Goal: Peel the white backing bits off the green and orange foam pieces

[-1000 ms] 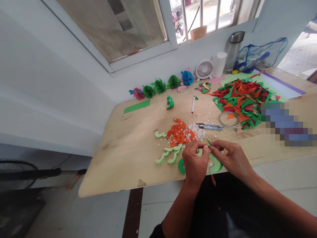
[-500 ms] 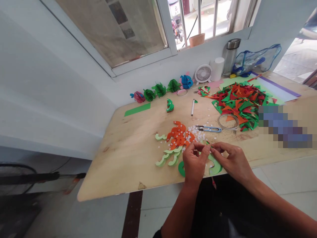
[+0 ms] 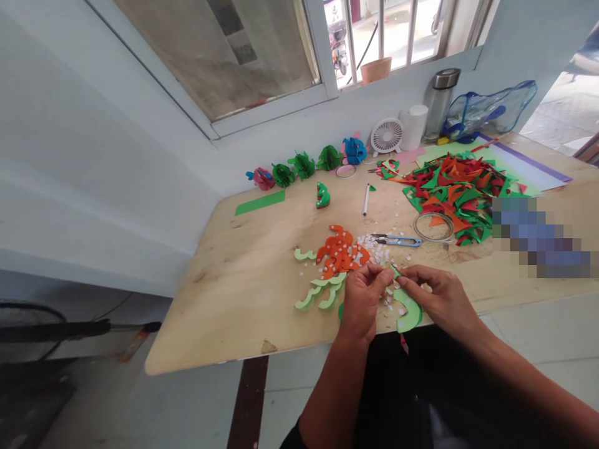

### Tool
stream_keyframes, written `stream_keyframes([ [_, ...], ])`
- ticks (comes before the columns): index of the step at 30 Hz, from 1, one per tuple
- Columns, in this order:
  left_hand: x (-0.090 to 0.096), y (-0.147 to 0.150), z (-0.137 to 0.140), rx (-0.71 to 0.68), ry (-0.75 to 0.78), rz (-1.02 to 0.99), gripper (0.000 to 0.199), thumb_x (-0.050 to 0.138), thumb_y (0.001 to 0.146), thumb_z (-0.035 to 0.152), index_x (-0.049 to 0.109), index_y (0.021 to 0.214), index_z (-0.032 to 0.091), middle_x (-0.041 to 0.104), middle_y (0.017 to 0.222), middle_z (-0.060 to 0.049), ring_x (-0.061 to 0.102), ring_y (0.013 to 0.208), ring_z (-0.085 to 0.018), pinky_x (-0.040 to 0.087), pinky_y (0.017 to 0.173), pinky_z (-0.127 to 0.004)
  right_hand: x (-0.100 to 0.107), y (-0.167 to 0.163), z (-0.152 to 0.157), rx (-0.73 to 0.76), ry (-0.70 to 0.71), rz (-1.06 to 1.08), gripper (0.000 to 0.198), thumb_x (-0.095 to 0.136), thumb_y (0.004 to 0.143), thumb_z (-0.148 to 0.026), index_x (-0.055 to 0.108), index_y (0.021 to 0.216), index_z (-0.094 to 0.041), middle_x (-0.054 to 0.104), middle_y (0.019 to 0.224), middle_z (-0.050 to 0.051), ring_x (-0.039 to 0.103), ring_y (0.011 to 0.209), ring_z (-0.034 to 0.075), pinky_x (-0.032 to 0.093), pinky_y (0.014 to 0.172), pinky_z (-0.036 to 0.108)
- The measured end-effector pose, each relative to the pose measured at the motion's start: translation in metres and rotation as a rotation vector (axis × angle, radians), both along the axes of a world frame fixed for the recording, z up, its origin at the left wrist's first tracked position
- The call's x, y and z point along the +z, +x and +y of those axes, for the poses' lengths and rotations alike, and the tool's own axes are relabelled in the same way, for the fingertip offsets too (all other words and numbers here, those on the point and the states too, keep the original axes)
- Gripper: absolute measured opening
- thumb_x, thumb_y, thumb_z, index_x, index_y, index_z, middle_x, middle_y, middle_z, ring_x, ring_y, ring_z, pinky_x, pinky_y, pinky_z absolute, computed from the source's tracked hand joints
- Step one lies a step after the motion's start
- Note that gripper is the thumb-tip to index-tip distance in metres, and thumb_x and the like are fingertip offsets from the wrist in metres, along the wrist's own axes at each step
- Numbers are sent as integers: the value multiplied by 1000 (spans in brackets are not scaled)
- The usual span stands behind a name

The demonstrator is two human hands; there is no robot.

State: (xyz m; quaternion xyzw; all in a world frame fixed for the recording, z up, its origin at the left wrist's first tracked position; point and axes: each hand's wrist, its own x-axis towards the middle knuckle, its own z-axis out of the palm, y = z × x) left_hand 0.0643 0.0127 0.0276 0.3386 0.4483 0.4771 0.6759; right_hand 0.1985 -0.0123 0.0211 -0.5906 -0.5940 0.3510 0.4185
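Observation:
My right hand pinches a green paper cut-out between thumb and fingers near the table's front edge. Close against it, my left hand has its thumb and fingertips pressed together; what lies in that pinch is too small to make out. Below my right hand hangs a curved light green paper piece with a darker green edge. Small white squares are scattered behind and between the hands. Left of them lie a heap of orange wavy paper pieces and light green wavy strips, several dotted with white squares.
Blue-handled thread snips and a wire coil lie behind my hands. Red, orange and green paper scraps are piled at right. A pen, folded paper figures, a fan and a glass bottle stand farther back.
My left hand has shifted slightly left and its fingertips have drawn a little apart from the right hand's. More of the light green curved piece and the white squares beneath now shows.

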Motion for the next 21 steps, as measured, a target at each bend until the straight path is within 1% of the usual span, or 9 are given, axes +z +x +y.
stream_keyframes([
  [2, -2, 0, 1, -15, -26, -36, 24, 74, 63, 33, 59, 61, 13, 54, 56, 2, 42, 49, -5, 35, 52, -19, -2, 1, 0, 10, -59, 105, 27, 59, 83, -39, 71, 75, -16, 64, 61, 1, 55, 54, 14, 45, 51, 23],
  [4, -6, -1, 4, 29, -4, 7, 25, 72, 65, 35, 58, 62, 14, 53, 56, 3, 41, 48, -6, 36, 51, -19, -4, 3, 0, 8, -106, 205, 30, 60, 83, -42, 71, 76, -16, 66, 65, 3, 57, 56, 15, 46, 51, 24],
  [7, -11, -2, 10, 102, 157, 270, 23, 68, 71, 34, 60, 61, 15, 53, 54, 3, 44, 51, -7, 38, 53, -20, -5, 5, 0, -34, -112, 276, 30, 62, 81, -44, 71, 76, -15, 65, 66, 3, 57, 56, 15, 47, 52, 25],
  [10, -15, -4, 16, 56, 334, 539, 13, 63, 73, 23, 71, 80, 16, 63, 65, 0, 54, 61, -12, 43, 59, -22, -2, 8, 1, -103, -71, 243, 28, 63, 80, -43, 72, 76, -16, 65, 66, 3, 57, 58, 15, 47, 54, 26],
  [12, -17, -6, 15, 17, 381, 621, 25, 60, 74, 18, 73, 95, 18, 68, 76, -2, 58, 66, -13, 45, 61, -24, 0, 10, 1, -142, -39, 183, 26, 64, 79, -41, 73, 78, -16, 64, 65, 2, 57, 58, 15, 47, 55, 26],
  [13, -17, -6, 13, 11, 380, 638, 25, 59, 75, 18, 73, 96, 18, 69, 77, -2, 58, 65, -13, 45, 61, -24, 1, 10, 1, -156, -23, 150, 26, 63, 79, -40, 73, 79, -16, 64, 64, 2, 57, 58, 15, 46, 55, 26],
  [16, -15, -8, 3, 42, 302, 590, 18, 60, 78, 26, 74, 84, 16, 66, 63, -1, 56, 55, -12, 44, 56, -23, 1, 11, 2, -171, 20, 90, 26, 62, 81, -39, 73, 79, -16, 63, 64, 2, 59, 59, 16, 47, 56, 26],
  [18, -11, -8, -3, 49, 224, 471, 19, 64, 76, 32, 74, 79, 15, 63, 56, 0, 56, 53, -12, 44, 55, -23, 1, 11, 2, -172, 51, 76, 25, 62, 81, -38, 72, 79, -16, 64, 64, 2, 60, 60, 17, 48, 56, 27],
  [21, -4, -4, -9, -43, 108, 246, 21, 71, 69, 34, 73, 78, 15, 68, 66, -3, 58, 59, -13, 45, 56, -22, 0, 7, 3, -172, 103, 55, 22, 62, 80, -36, 72, 77, -17, 66, 65, 2, 61, 61, 17, 50, 59, 27],
])
